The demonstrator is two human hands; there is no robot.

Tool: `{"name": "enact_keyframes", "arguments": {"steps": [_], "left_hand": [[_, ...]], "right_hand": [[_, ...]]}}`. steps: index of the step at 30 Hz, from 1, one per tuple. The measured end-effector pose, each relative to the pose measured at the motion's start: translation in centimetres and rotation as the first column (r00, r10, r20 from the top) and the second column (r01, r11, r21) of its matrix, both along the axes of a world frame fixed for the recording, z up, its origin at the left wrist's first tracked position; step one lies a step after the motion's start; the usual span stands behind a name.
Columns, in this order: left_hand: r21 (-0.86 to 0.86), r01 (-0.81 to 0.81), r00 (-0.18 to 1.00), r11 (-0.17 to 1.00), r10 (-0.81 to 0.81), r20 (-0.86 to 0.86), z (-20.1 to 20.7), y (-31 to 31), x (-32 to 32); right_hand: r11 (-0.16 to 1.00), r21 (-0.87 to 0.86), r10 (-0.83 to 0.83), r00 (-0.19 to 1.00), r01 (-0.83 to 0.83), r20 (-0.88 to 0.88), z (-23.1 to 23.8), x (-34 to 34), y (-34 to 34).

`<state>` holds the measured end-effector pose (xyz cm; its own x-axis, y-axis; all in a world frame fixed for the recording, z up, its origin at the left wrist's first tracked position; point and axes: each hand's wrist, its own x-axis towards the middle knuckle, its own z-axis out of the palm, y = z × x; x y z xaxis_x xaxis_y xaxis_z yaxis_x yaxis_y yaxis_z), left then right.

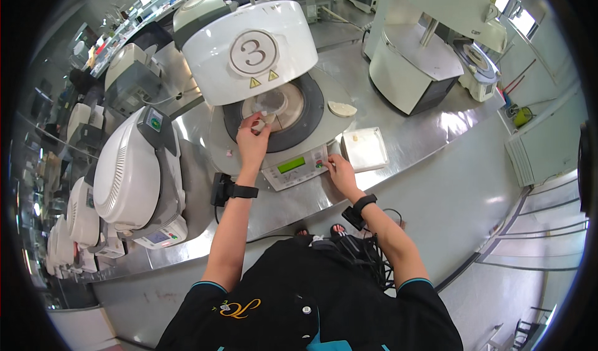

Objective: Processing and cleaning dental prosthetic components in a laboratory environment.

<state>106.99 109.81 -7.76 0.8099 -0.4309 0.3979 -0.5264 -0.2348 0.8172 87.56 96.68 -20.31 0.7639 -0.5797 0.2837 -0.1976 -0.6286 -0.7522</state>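
Observation:
A white, round-topped furnace has its hood (212, 71) raised over a round firing platform (295, 102) with a dark ring (314, 111) about it. Over the ring's near left part, my left hand (252, 144) is closed, pinching a small off-white piece (268, 119) whose exact kind I cannot make out. My right hand (342, 176) is at the right end of the control panel (277, 180), fingers extended beside the red and green buttons (319, 163). It holds nothing that I can see. A lit green screen (291, 165) is on the panel.
A half-round cream piece (342, 109) lies on the furnace's right shoulder. Beside the panel sits a white square tray (381, 155) with a small tan bit in it. Other furnaces stand left (128, 170) and right (405, 71) on the metal bench (430, 136). A small pink bit (229, 153) lies left of my wrist.

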Motion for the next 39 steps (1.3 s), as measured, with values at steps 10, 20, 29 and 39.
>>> {"name": "enact_keyframes", "arguments": {"steps": [10,20,29,39], "left_hand": [[0.117,-0.069,0.948,0.991,0.029,0.317,-1.2,-2.5,4.0],[0.286,-0.102,0.988,0.953,0.064,0.138,-1.9,-3.6,5.0],[0.366,-0.086,0.996,0.927,0.088,0.011,-1.8,-3.7,5.3],[0.007,-0.107,0.994,0.994,0.107,0.029,0.8,2.5,1.4]], "right_hand": [[0.999,-0.023,0.028,0.997,-0.030,-0.078,2.0,-3.2,2.1],[0.995,0.029,-0.085,0.982,0.091,-0.171,3.2,-6.1,1.2],[0.992,-0.084,-0.109,0.986,0.099,-0.128,3.5,-7.0,1.7],[0.830,-0.023,-0.558,0.830,0.558,-0.009,3.8,-10.0,-3.1]]}}
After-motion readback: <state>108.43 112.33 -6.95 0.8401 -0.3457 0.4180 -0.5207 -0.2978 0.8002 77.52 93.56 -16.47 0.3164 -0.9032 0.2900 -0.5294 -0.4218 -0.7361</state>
